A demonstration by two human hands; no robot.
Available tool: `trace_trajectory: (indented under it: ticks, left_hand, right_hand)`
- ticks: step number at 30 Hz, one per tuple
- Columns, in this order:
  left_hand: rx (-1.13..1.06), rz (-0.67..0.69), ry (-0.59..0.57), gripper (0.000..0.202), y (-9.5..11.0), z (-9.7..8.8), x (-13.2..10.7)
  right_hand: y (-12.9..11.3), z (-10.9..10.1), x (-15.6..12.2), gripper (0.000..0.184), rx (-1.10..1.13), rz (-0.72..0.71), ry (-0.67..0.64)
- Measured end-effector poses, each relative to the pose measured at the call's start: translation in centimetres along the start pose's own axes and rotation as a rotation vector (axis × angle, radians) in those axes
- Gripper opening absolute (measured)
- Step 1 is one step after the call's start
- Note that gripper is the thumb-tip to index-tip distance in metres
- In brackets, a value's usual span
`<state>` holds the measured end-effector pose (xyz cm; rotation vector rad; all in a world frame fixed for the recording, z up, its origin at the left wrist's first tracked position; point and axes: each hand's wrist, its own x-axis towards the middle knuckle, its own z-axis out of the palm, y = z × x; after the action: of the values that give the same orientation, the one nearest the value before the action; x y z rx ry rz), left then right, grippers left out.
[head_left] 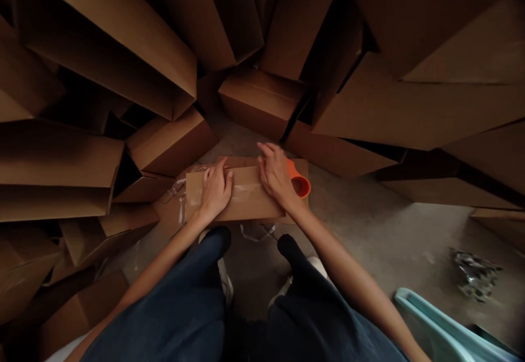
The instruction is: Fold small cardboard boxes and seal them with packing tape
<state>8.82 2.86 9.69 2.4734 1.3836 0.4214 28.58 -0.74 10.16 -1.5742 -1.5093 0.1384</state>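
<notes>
A closed cardboard box (246,203) lies on the floor between my feet, with a shiny strip of clear tape (245,187) along its top. My left hand (216,190) rests on the left part of that top, fingers stretched and thumb apart, holding nothing. Over the right end is my right hand (275,176), its fingers loosely bent and apart and slightly blurred. Just beside it sits an orange tape dispenser (302,186), partly hidden behind the hand; no fingers wrap round it. Flat cardboard (302,167) shows beyond the box.
Cardboard boxes crowd the far side and the left, among them a small box (262,99) straight ahead. Scraps of clear tape (258,233) lie near my feet. At right are a crumpled patterned object (476,274) and a pale turquoise plastic edge (443,318) on the grey floor (361,220).
</notes>
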Motion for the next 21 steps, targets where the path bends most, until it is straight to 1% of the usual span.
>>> trace_trajectory:
  ticks: [1,3,6,9,10,12,14,16,18,21]
  left_hand:
    - [0.01,0.003,0.001,0.048,0.0,0.0,0.0]
    - [0.021,0.0,0.007,0.049,-0.1,0.1,0.1]
    - [0.023,-0.003,0.013,0.048,-0.3,0.1,0.2]
    - [0.037,0.007,0.006,0.048,-0.4,0.1,0.2]
    - [0.041,0.008,0.003,0.048,-0.4,0.1,0.2]
    - [0.051,0.004,0.0,0.048,-0.4,0.1,0.2]
    - [0.062,0.001,-0.003,0.048,-0.2,0.1,0.1]
    - [0.07,0.002,-0.002,0.049,-0.1,0.1,0.1]
    - [0.068,0.006,0.006,0.049,0.0,0.1,0.0]
    - [0.064,0.007,0.025,0.05,0.0,0.2,-0.1]
  right_hand:
    - [0.6,0.8,-0.6,0.04,0.029,0.026,-0.057]
    - [2.0,1.6,-1.1,0.041,0.11,0.123,-0.008]
    - [3.9,1.1,-0.6,0.038,0.311,0.326,0.124]
    - [5.1,0.6,-0.1,0.037,0.504,0.522,0.178]
    - [5.2,0.8,-0.1,0.038,0.538,0.552,0.183]
    - [5.2,1.5,-0.5,0.039,0.566,0.556,0.172]
    - [5.1,2.8,-1.5,0.042,0.589,0.556,0.128]
    - [5.4,4.1,-2.7,0.047,0.614,0.596,0.074]
    - [5.9,5.0,-4.0,0.049,0.591,0.636,0.064]
    - [6.9,5.5,-5.8,0.047,0.501,0.653,0.074]
